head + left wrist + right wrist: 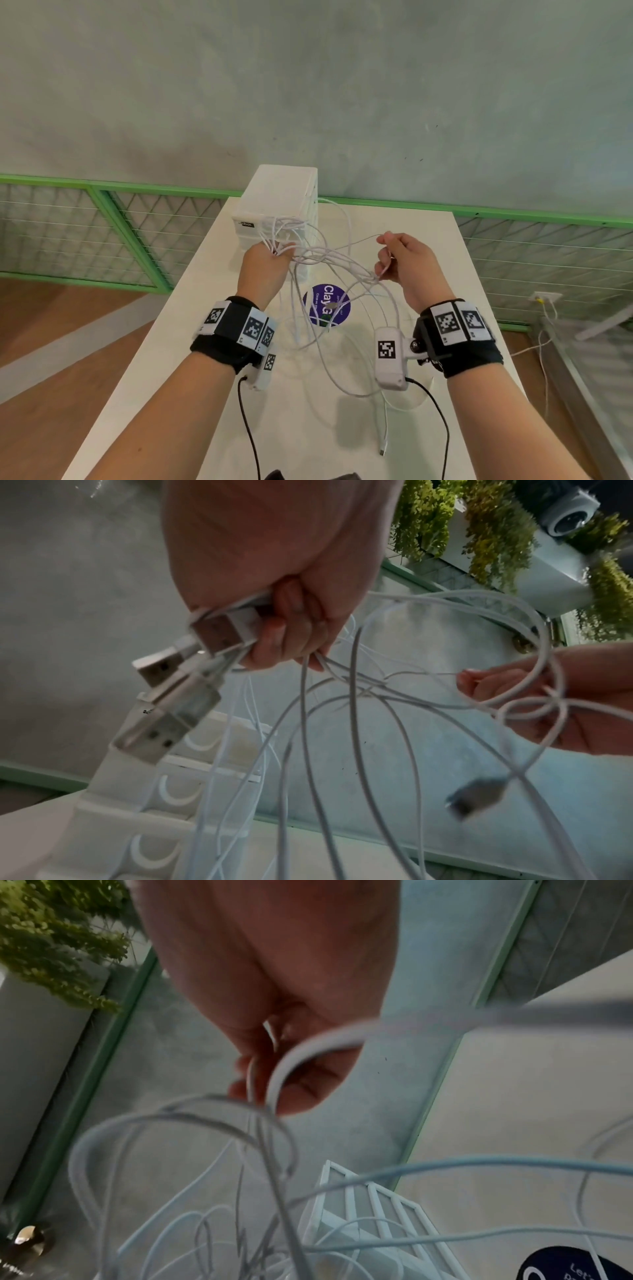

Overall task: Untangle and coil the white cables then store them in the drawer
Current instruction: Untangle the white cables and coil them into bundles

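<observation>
White cables (329, 270) and white drawer unit (281, 202) on a white table (191, 359).
Purple round sticker (327, 305) with white lettering; black wristbands (226, 339) bearing black-and-white square-code tags; green-framed mesh fence (102, 233); grey wall (308, 85).

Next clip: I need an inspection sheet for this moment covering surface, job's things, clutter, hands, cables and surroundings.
Surface: white table, with a round purple sticker.
Job's things: tangled white cables held up between both hands; white drawer unit at the far edge, drawers look closed.
Clutter: nothing seen.
Hands: left hand grips a bunch of USB plugs; right hand pinches cable strands.
Cables: loops hang to the table; one connector end lies near the front edge.
Surroundings: grey wall, green mesh railing, hanging plants.
</observation>
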{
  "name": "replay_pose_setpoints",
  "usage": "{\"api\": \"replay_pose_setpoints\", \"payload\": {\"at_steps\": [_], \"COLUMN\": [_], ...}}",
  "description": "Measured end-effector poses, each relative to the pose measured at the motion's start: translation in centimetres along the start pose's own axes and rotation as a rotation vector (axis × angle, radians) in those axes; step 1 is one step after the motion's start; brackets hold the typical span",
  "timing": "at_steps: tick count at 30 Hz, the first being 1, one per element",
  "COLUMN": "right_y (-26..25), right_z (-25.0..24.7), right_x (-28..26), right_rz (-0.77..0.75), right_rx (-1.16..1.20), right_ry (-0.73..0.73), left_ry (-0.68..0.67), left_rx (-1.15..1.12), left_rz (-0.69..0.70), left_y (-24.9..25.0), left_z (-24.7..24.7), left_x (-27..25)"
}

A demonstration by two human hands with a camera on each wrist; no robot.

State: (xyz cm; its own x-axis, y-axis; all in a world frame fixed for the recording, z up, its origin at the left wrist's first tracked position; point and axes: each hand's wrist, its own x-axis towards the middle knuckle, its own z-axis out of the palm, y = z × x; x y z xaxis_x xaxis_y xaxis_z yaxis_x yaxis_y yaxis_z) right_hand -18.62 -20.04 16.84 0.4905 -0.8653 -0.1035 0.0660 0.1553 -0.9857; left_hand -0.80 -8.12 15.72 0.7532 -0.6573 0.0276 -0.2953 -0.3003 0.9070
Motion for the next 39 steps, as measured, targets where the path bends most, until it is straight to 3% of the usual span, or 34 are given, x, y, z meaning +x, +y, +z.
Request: {"api": "replay_pose_setpoints", "payload": {"at_steps": [4,9,12,15,20,26,34,39], "right_y": [0.1,1.5,1.9,1.6,1.1,2.6,4.7,4.0], "right_z": [-1.4,-2.5,-2.3,-1.6,-1.3,-1.3,1.2,1.0], "right_x": [0.5,0.3,-0.1,0.0,1.3,1.4,-0.5,-0.5], "right_rz": [0.014,-0.070,-0.080,-0.143,-0.289,-0.255,-0.114,-0.068], "right_rx": [0.007,-0.255,-0.210,-0.194,-0.470,-0.616,-0.514,-0.418], "right_ry": [0.047,-0.077,-0.089,0.013,0.144,-0.038,-0.306,-0.289], "left_ry": [0.038,0.085,0.078,0.035,-0.007,-0.043,-0.057,-0.082], "left_rx": [-0.007,-0.083,-0.123,-0.104,-0.101,-0.189,-0.288,-0.326], "left_rz": [-0.023,-0.070,-0.068,-0.018,0.024,0.011,0.030,0.035], "left_y": [-0.8,-1.2,-1.3,-1.2,-1.4,-1.9,-1.3,-1.0], "left_z": [-0.5,-1.2,-1.2,-0.9,-0.4,0.2,1.3,1.3], "left_x": [0.3,0.4,0.3,-0.2,-0.9,-0.7,-1.7,-2.0]}}
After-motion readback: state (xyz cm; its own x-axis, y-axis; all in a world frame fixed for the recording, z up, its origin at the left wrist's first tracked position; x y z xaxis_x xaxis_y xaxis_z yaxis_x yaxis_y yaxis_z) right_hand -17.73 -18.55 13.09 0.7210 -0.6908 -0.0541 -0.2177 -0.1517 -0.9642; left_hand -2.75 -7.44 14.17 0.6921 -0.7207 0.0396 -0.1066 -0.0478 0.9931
